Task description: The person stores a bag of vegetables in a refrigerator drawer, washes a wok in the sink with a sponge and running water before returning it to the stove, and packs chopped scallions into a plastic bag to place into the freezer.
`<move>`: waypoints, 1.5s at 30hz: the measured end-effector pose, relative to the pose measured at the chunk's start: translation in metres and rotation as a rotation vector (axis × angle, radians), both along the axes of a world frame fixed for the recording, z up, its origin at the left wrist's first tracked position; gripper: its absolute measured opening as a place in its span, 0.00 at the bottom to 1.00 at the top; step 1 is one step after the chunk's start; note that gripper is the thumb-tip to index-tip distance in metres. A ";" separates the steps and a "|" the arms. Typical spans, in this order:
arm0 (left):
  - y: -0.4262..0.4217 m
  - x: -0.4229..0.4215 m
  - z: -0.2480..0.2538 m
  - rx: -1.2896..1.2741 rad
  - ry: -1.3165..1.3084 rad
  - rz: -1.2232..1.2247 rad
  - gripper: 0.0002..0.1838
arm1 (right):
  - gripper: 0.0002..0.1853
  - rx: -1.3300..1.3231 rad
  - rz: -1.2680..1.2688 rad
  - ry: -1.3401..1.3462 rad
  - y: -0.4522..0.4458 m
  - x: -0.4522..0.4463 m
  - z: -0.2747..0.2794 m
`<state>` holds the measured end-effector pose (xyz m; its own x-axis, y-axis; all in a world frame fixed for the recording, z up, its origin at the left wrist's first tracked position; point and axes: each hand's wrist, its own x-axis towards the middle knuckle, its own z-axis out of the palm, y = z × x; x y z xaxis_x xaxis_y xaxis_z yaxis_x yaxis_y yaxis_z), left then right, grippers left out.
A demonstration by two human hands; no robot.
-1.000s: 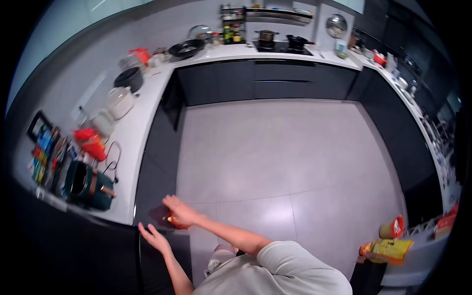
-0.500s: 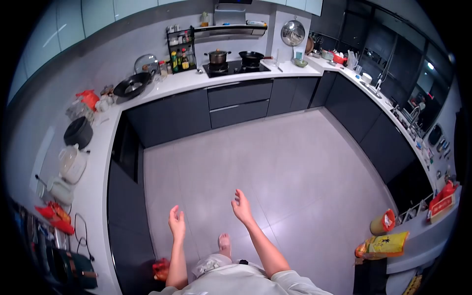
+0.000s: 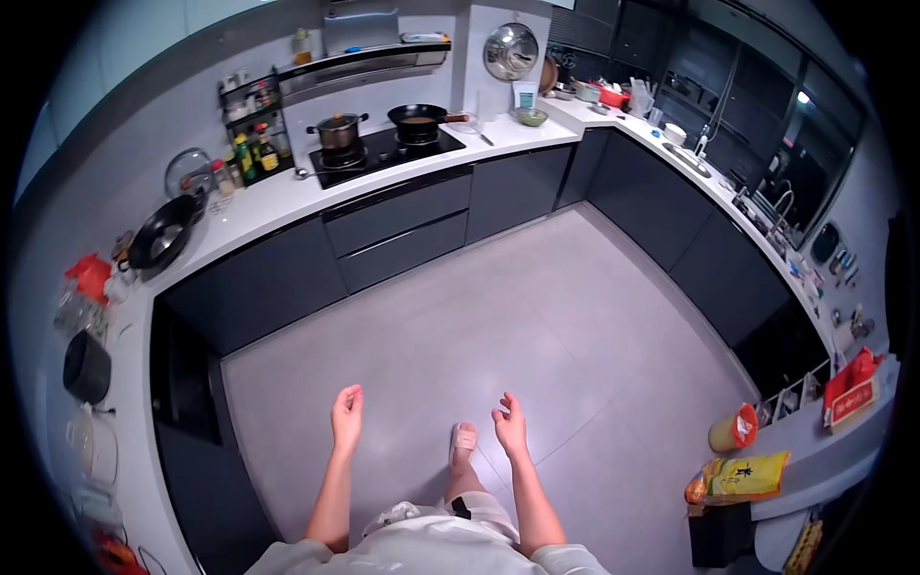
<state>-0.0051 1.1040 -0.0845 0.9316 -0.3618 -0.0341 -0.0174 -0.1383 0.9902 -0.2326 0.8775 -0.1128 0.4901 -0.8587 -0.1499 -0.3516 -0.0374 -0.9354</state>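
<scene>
we see a stove (image 3: 385, 153) bearing a pot (image 3: 339, 132) and a frying pan (image 3: 419, 119), a bottle rack (image 3: 255, 117) and wok (image 3: 159, 238) to its left, and a green bowl (image 3: 530, 117) to its right.

The flat black glass hob (image 3: 388, 165) is smooth and glossy. On it, the round brownish pot (image 3: 339, 137) looks like shiny metal, and the round black frying pan (image 3: 414, 113) has a reddish-brown handle that looks wooden. Right of and above the hob, the round silver metal lid (image 3: 510, 52) is polished. Either side of the hob, the long white worktop (image 3: 259, 215) is smooth with a gloss; below, the flat dark-grey cabinet fronts (image 3: 402, 235) look satin. In front of the hob, the large grey floor tiles (image 3: 460, 316) have a low sheen; farther right, the yellow printed bag (image 3: 743, 476) is creased, shiny plastic.
</scene>
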 end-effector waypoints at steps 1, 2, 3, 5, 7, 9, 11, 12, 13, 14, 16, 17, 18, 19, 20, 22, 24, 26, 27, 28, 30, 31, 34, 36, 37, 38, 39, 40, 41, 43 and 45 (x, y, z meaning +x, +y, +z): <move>-0.026 0.014 -0.003 -0.022 0.003 -0.014 0.12 | 0.27 0.000 -0.015 -0.001 -0.024 0.010 -0.004; -0.056 0.030 -0.004 -0.050 0.000 -0.025 0.12 | 0.27 -0.006 -0.026 -0.008 -0.051 0.022 -0.006; -0.084 0.047 -0.003 -0.077 -0.006 -0.035 0.12 | 0.27 -0.010 -0.036 -0.018 -0.077 0.035 -0.009; -0.139 0.081 -0.006 -0.084 0.032 -0.067 0.13 | 0.27 -0.024 -0.053 0.014 -0.132 0.063 -0.011; -0.193 0.113 0.007 -0.099 0.043 -0.103 0.13 | 0.27 -0.048 -0.051 0.023 -0.184 0.095 -0.003; -0.245 0.139 0.019 -0.124 0.039 -0.131 0.14 | 0.27 -0.087 -0.019 0.017 -0.234 0.124 0.006; -0.287 0.159 0.037 -0.141 0.079 -0.098 0.14 | 0.26 -0.089 -0.015 -0.008 -0.275 0.154 0.017; -0.307 0.170 0.042 -0.152 0.104 -0.077 0.15 | 0.26 -0.092 -0.010 -0.015 -0.293 0.167 0.020; -0.326 0.180 0.045 -0.144 0.129 -0.064 0.14 | 0.26 -0.078 0.007 -0.001 -0.309 0.178 0.020; -0.346 0.193 0.047 -0.139 0.153 -0.051 0.13 | 0.26 -0.065 0.023 0.011 -0.326 0.192 0.020; -0.385 0.221 0.042 -0.152 0.187 -0.039 0.12 | 0.25 -0.038 0.039 0.029 -0.362 0.218 0.016; -0.403 0.236 0.037 -0.166 0.199 -0.039 0.12 | 0.25 -0.018 0.040 0.034 -0.378 0.230 0.013; -0.421 0.252 0.030 -0.180 0.210 -0.040 0.12 | 0.25 0.002 0.039 0.038 -0.395 0.243 0.007; -0.440 0.266 0.022 -0.181 0.227 -0.049 0.12 | 0.25 0.017 0.022 0.030 -0.411 0.253 0.001; -0.468 0.292 0.016 -0.175 0.237 -0.066 0.12 | 0.25 0.037 -0.004 0.014 -0.434 0.275 -0.003; -0.526 0.339 0.005 -0.185 0.259 -0.093 0.12 | 0.25 0.035 -0.036 0.004 -0.489 0.318 -0.016; -0.577 0.377 0.011 -0.191 0.276 -0.110 0.12 | 0.24 0.017 -0.049 0.006 -0.535 0.359 -0.013; -0.626 0.410 0.022 -0.178 0.279 -0.141 0.13 | 0.24 -0.048 -0.025 0.030 -0.579 0.396 -0.002; -0.648 0.423 0.026 -0.175 0.281 -0.149 0.14 | 0.24 -0.083 -0.006 0.043 -0.601 0.413 0.005; -0.674 0.440 0.025 -0.174 0.280 -0.175 0.13 | 0.24 -0.101 -0.007 0.038 -0.626 0.432 0.010; -0.724 0.472 0.014 -0.157 0.283 -0.222 0.13 | 0.24 -0.122 -0.007 0.032 -0.667 0.466 0.016; -0.747 0.483 0.014 -0.170 0.289 -0.251 0.13 | 0.24 -0.119 -0.007 0.008 -0.687 0.480 0.013; -0.807 0.506 0.018 -0.146 0.334 -0.315 0.13 | 0.24 -0.135 -0.003 -0.014 -0.743 0.529 0.006; -0.842 0.521 0.018 -0.125 0.337 -0.323 0.13 | 0.24 -0.206 0.028 0.061 -0.781 0.562 0.005; -0.859 0.529 0.016 -0.120 0.342 -0.321 0.13 | 0.24 -0.191 0.045 0.047 -0.802 0.581 0.000; -0.873 0.539 0.014 -0.143 0.386 -0.302 0.13 | 0.24 -0.217 0.071 0.059 -0.822 0.601 -0.004; -0.888 0.549 0.011 -0.168 0.429 -0.276 0.13 | 0.24 -0.244 0.103 0.072 -0.844 0.622 -0.009; -0.903 0.560 0.006 -0.195 0.471 -0.247 0.13 | 0.24 -0.271 0.140 0.083 -0.867 0.643 -0.013; -0.915 0.571 -0.001 -0.223 0.519 -0.220 0.18 | 0.25 -0.327 0.177 0.080 -0.889 0.665 -0.019; -0.931 0.595 -0.005 -0.467 0.722 -0.090 0.23 | 0.25 -0.361 0.253 0.096 -0.930 0.708 -0.031; -0.943 0.622 -0.007 -0.683 0.816 -0.020 0.34 | 0.25 -0.368 0.334 0.043 -0.961 0.752 -0.035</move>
<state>0.6172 0.1605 -0.0910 0.7117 -0.5557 -0.4297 0.6910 0.4438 0.5706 0.5196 -0.0832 -0.1474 0.7476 -0.6554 0.1075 -0.3023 -0.4800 -0.8235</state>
